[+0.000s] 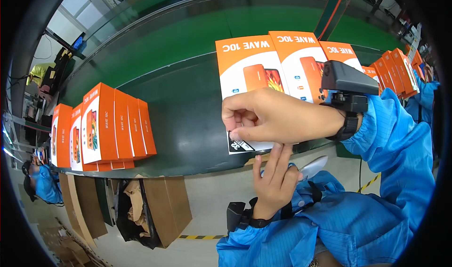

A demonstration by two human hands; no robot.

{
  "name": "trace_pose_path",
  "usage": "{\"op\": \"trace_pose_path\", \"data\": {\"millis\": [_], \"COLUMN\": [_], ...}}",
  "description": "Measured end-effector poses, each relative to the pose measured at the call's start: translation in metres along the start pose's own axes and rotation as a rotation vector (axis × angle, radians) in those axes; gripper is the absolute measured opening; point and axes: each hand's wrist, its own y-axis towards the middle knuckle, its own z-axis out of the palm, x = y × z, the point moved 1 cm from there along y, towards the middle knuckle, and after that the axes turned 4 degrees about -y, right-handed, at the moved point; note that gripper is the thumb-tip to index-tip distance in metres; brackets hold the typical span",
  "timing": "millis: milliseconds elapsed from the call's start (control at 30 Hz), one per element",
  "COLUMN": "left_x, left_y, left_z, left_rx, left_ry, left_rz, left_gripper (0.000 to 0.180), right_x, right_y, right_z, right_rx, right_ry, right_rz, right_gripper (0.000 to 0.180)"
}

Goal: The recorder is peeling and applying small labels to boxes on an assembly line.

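My right hand (263, 116) reaches in over an orange-and-white phone box (245, 64) lying flat at the table's near edge. Its fingers are curled, with the thumb and forefinger pinched at the upper end of a black-and-white corner sticker (241, 145) on that box. Just below, my left hand (277, 184) has its fingers stretched out, the tips close under the right hand by the box's near edge. A pale, shiny flat piece (314, 167) shows beside the left hand; whether it is held cannot be made out. Both wrists carry black strapped devices.
More phone boxes (296, 55) lie to the right of the worked one. At left, several boxes (117, 125) stand in rows on the green table (183, 102). Below the edge is an open carton (165, 205) with a black liner and brown paper. Co-workers in blue (47, 184) are nearby.
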Motion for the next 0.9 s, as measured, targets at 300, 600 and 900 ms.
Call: {"op": "trace_pose_path", "data": {"millis": [300,600,900], "left_x": [0.0042,0.0041,0.0056], "left_y": [0.0027,0.0021,0.001], "left_z": [0.0053,0.0069,0.0064], "left_rx": [-0.051,-0.071,-0.093], "left_ry": [-0.044,-0.073,-0.084], "left_rz": [-0.002,-0.004,-0.008], "left_gripper": [0.026,0.025,0.024], "right_x": [-0.0045,-0.0042,-0.0078], "right_y": [0.0043,0.0018,0.0038], "right_z": [0.0,0.002,0.008], "right_rx": [0.063,0.034,0.024], "right_ry": [-0.037,-0.022,-0.092], "right_rz": [-0.03,-0.006,-0.027], "right_gripper": [0.012,0.009,0.008]}}
